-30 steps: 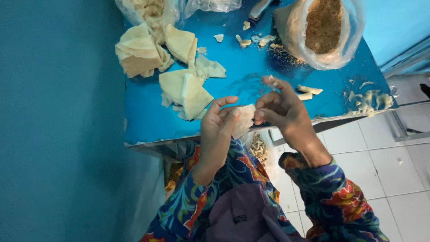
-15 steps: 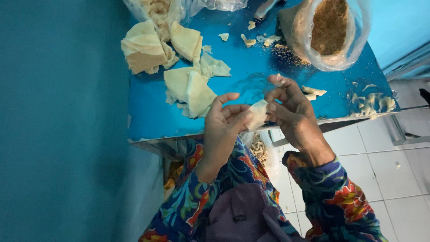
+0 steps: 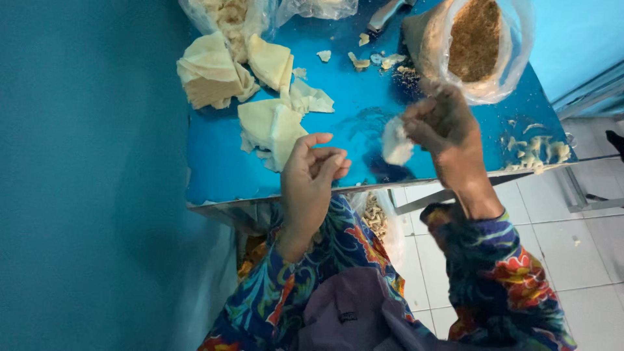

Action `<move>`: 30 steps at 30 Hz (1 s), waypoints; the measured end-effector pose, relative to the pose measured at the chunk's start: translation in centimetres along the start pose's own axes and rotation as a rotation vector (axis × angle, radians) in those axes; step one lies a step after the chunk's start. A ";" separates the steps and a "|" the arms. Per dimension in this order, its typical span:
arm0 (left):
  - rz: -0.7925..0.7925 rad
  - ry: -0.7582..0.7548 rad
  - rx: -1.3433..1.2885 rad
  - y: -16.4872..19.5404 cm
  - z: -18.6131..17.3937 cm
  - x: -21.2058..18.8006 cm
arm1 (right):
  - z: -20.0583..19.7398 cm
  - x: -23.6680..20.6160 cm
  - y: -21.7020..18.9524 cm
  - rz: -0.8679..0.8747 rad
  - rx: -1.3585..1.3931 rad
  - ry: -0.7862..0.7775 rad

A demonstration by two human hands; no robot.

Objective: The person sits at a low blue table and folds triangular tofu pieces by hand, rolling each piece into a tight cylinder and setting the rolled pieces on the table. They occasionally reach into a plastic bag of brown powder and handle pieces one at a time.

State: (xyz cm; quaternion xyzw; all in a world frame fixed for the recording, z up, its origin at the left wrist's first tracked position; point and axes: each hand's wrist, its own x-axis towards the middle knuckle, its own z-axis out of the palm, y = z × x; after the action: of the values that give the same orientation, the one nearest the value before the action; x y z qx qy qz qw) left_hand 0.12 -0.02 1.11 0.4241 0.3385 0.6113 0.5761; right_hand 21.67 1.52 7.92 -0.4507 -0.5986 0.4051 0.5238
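Your right hand (image 3: 442, 127) is lifted over the blue desk (image 3: 351, 123), its fingers pinched around a small pale folded pastry piece (image 3: 396, 142) that hangs just below the fingertips, blurred with motion, so its exact shape is hard to read. Your left hand (image 3: 312, 175) holds nothing: its fingers are loosely curled at the near edge of the desk, just beside the closest stack of pale wrapper sheets (image 3: 270, 130). Keep the pinch light and on the sealed edge, I would say, since thin dough looks likely to tear or spring open if you squeeze its middle. The open plastic bag of brown crumbly filling (image 3: 478, 42) stands just beyond your right hand, so hold the piece away from its rim to keep crumbs off the seam. More folded sheets (image 3: 208, 71) lie further back on the left, beside a clear bag of pale scraps (image 3: 227, 13), and loose dough bits (image 3: 536, 149) are scattered near the right edge of the desk; judge a bare patch of blue before you lower anything, so the piece does not pick up those bits. Let your free hand rest near the wrapper stack, where the top sheet can be peeled off singly rather than dragged.
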 end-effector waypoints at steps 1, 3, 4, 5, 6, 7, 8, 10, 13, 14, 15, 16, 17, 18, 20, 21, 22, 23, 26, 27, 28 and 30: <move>0.031 0.000 0.030 0.2 -0.1 -0.1 | 0.1 0.1 -0.5 -0.069 -0.090 -0.004; 0.095 -0.004 0.130 0.5 -0.1 -0.4 | 1.4 -0.4 -1.1 -0.161 -0.351 -0.093; 0.129 -0.011 0.201 0.7 0.0 -0.6 | 2.0 -0.7 -1.3 -0.208 -0.481 -0.136; 0.166 -0.018 0.273 0.9 0.0 -0.7 | 2.6 -0.8 -1.4 -0.230 -0.521 -0.228; 0.218 -0.019 0.412 1.2 0.0 -0.8 | 2.9 -1.0 -1.6 -0.251 -0.562 -0.323; 0.265 -0.020 0.551 1.4 -0.1 -1.0 | 2.9 -1.0 -1.8 -0.266 -0.601 -0.418; 0.309 -0.022 0.688 1.6 -0.1 -1.2 | 2.8 -1.0 -1.9 -0.247 -0.600 -0.361; 0.479 -0.081 0.879 1.9 -0.2 -1.5 | 1.6 -0.7 -2.3 -0.212 -0.601 -0.248; 0.611 -0.215 1.078 1.8 -0.4 -1.5 | 0.2 -0.7 -2.2 -0.169 -0.672 -0.124; 0.629 -0.267 1.128 1.7 -0.5 -1.6 | 0.0 -0.9 -2.0 -0.205 -0.704 -0.140; 0.654 -0.269 1.160 1.4 -0.5 -1.7 | 0.0 -1.3 -1.8 -0.241 -0.734 -0.157; 0.680 -0.269 1.195 1.2 -0.6 -1.7 | 0.0 -1.7 -1.6 -0.280 -0.762 -0.174; 0.707 -0.269 1.230 0.9 -0.6 -1.7 | 0.2 -2.0 -1.4 -0.183 -0.774 -0.194; 0.714 -0.279 1.262 0.7 -0.7 -1.7 | 0.4 -2.4 -1.2 -0.086 -0.783 -0.214; 0.724 -0.299 1.326 0.2 -0.8 -1.8 | 0.5 -3.0 -1.1 -0.015 -0.785 -0.226; 0.722 -0.295 1.349 0.0 -0.7 -1.7 | 0.5 -3.1 -1.1 -0.046 -0.781 -0.217; 0.719 -0.292 1.372 -0.2 -0.6 -1.6 | 0.4 -3.1 -1.2 -0.076 -0.777 -0.207; 0.714 -0.291 1.394 -0.4 -0.4 -1.6 | 0.3 -3.1 -1.2 -0.111 -0.779 -0.194; 0.687 -0.316 1.422 -0.6 0.1 -1.7 | 0.0 -2.6 -1.2 -0.231 -0.777 -0.178; 0.707 -0.322 1.422 -0.6 0.2 -1.6 | 0.0 -2.4 -1.2 -0.272 -0.766 -0.190; 0.727 -0.327 1.422 -0.6 0.3 -1.5 | 0.0 -2.3 -1.1 -0.314 -0.753 -0.203; 0.748 -0.330 1.445 -0.7 0.3 -1.3 | -0.1 -2.1 -0.9 -0.381 -0.744 -0.216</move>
State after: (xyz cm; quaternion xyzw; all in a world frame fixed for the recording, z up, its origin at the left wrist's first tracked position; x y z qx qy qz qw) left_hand 0.64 -1.24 0.45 0.8584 0.3957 0.3244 -0.0373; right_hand 21.74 -0.74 8.28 -0.4452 -0.8279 0.1025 0.3255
